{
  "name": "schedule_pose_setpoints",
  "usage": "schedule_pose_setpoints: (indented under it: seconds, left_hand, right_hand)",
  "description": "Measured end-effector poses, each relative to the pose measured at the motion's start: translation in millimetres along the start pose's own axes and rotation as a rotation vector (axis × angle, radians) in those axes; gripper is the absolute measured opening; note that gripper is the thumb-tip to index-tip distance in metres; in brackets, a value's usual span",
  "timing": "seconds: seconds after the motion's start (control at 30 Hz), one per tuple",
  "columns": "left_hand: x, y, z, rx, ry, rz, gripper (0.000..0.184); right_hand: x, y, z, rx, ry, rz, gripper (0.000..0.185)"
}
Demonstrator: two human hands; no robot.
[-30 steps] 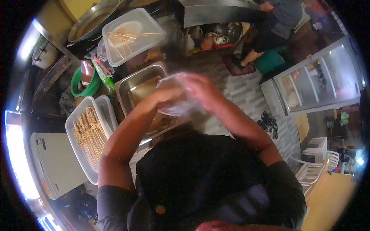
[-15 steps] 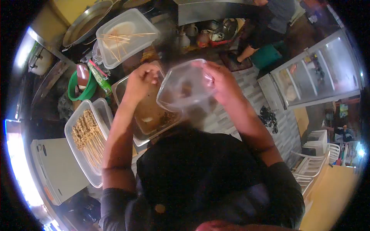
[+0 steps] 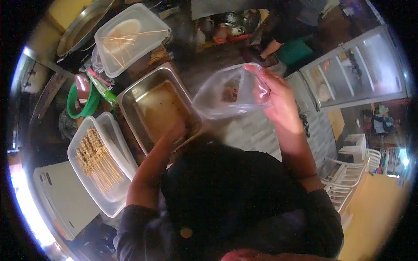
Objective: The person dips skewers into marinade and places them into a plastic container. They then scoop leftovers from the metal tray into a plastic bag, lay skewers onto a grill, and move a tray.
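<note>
My right hand (image 3: pixel 277 93) grips the rim of a clear plastic bag (image 3: pixel 211 98), which hangs out to the left of it. Some brown pieces (image 3: pixel 230 91) show through the bag's middle. Down in a metal tray (image 3: pixel 130 124) of brown liquid is my left hand (image 3: pixel 177 129), near the tray's lower right side. Shadow and blur hide its fingers.
Left of the tray, a plastic container (image 3: pixel 80 174) holds several skewers of meat (image 3: pixel 93 152). A lid (image 3: pixel 150 50) with loose sticks (image 3: pixel 124 41) lies above. A green basin (image 3: pixel 89 104) stands at left. Another person's leg (image 3: pixel 272 48) shows near an open fridge (image 3: pixel 357 78).
My left hand has left the bag's side and moved down into the tray. My right hand has shifted right and slightly down with the bag. The brown pieces show more clearly now.
</note>
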State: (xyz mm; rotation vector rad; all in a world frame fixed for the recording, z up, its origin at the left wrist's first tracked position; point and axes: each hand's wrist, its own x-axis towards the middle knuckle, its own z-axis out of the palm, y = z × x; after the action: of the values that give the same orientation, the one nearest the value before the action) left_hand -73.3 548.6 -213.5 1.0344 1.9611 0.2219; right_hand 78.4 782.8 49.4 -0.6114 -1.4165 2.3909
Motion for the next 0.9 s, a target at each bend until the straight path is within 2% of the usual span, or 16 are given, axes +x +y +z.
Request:
schedule_pose_setpoints:
  seconds: [0.1,0.17,0.3,0.37,0.43,0.47,0.53,0.57,0.6,0.7,0.77,0.83,0.87,0.9]
  left_hand:
    - [-13,26,-9,0.005,0.281,0.318,0.031]
    - [-11,32,-8,0.005,0.37,0.434,0.032]
    - [-1,12,8,0.394,0.674,0.262,0.032]
    - [8,16,14,0.494,0.749,0.226,0.032]
    - [23,28,28,0.142,0.648,-0.029,0.037]
    - [40,18,45,0.144,0.644,-0.026,0.037]
    - [69,0,74,-0.509,0.752,0.266,0.037]
    - [70,-5,75,-0.508,0.748,0.266,0.037]
    - [70,-11,76,-0.262,0.645,0.372,0.037]
    - [40,1,51,0.037,0.504,0.493,0.037]
    - [39,11,42,0.05,0.481,0.48,0.037]
    - [47,19,35,-0.002,0.478,0.413,0.037]
    - [53,22,32,-0.031,0.474,0.381,0.037]
    - [59,26,28,-0.042,0.472,0.355,0.037]
  right_hand:
    - [-8,0,-8,-0.015,0.055,-0.01,0.03]
    - [-14,-6,-9,-0.025,0.102,-0.016,0.03]
    - [-21,-5,-17,0.045,0.1,0.007,0.029]
    - [-21,1,-20,-0.048,0.21,0.003,0.029]
    - [-23,0,-25,-0.032,0.151,0.009,0.028]
    - [-25,-1,-28,-0.017,0.085,0.019,0.028]
    - [-26,-2,-32,0.014,0.053,0.032,0.026]
    - [-26,-2,-34,0.043,0.018,0.044,0.026]
    - [-27,-2,-32,0.046,0.021,0.045,0.026]
    - [-22,1,-25,-0.071,0.11,-0.035,0.026]
    - [-17,7,-38,-0.186,-0.037,-0.144,0.026]
    - [-25,-7,-26,-0.017,-0.055,0.039,0.026]
    - [-17,8,-36,0.089,-0.128,-0.019,0.025]
    - [-6,22,-39,0.145,-0.088,-0.099,0.024]
